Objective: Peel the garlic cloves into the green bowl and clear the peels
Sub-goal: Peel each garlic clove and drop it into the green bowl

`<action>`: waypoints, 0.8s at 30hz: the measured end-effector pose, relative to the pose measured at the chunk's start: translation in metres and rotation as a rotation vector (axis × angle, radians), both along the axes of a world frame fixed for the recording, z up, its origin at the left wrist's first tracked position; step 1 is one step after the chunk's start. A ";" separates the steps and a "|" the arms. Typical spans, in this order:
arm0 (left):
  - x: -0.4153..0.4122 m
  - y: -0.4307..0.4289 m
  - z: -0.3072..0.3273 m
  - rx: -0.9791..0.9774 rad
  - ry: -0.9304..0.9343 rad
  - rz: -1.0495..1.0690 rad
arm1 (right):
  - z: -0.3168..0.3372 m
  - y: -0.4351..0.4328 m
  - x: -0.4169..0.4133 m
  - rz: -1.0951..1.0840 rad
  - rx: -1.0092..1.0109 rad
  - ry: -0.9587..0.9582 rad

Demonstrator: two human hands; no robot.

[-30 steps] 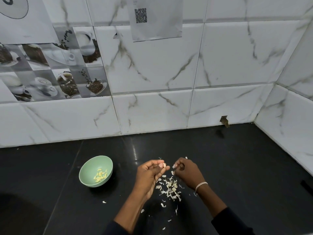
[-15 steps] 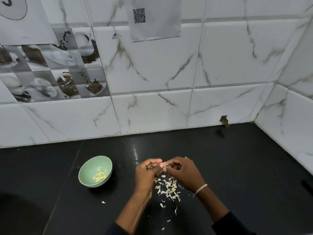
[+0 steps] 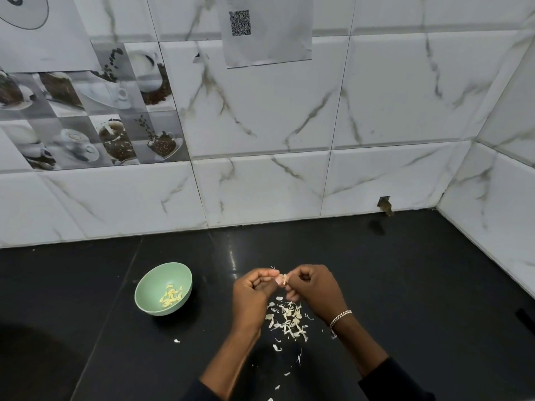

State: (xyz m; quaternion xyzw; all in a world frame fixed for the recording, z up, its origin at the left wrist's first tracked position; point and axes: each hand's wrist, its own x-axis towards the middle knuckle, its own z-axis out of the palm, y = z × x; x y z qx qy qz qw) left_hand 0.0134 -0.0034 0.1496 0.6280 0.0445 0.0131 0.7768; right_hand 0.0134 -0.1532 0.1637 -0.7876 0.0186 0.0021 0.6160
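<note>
Peeling is the step in hand. My left hand (image 3: 252, 293) and right hand (image 3: 315, 290) meet above the counter (image 3: 405, 285). The fingers of both are curled in, and between their tips I pinch one clove (image 3: 281, 279), pinkish, with a wisp of skin standing up from it. My fingers hide most of it, so I cannot tell how much skin is left.

The bowl (image 3: 185, 274) stands on the counter to my left, well apart from the hands, with a small heap of peeled cloves (image 3: 171, 295) in its bottom. The peels (image 3: 289, 318) lie in a loose pile right under my hands. Stray flakes trail toward me, and one lies off to the left, nearer the bowl.

I see no unpeeled clove lying on the counter, so I judge this one to be the last or close to it, though the pile could hide another. The next move calls for a short, firm tug to strip the rest of the skin, letting it fall onto the pile. Then I carry the bare clove left and drop it in the bowl. After that comes clearing. The flakes look thin and light, so sweeping them together should serve better than picking at them.
</note>
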 end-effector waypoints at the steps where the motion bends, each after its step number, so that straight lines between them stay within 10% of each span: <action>1: 0.000 -0.001 0.001 -0.029 0.008 -0.003 | -0.001 0.001 0.000 -0.017 -0.014 0.002; 17: 0.001 0.007 0.001 -0.520 0.223 -0.106 | -0.065 -0.027 0.019 -0.115 -0.637 0.130; 24: 0.004 0.015 -0.004 -0.399 0.155 -0.107 | -0.048 -0.017 0.012 -0.138 -0.376 -0.079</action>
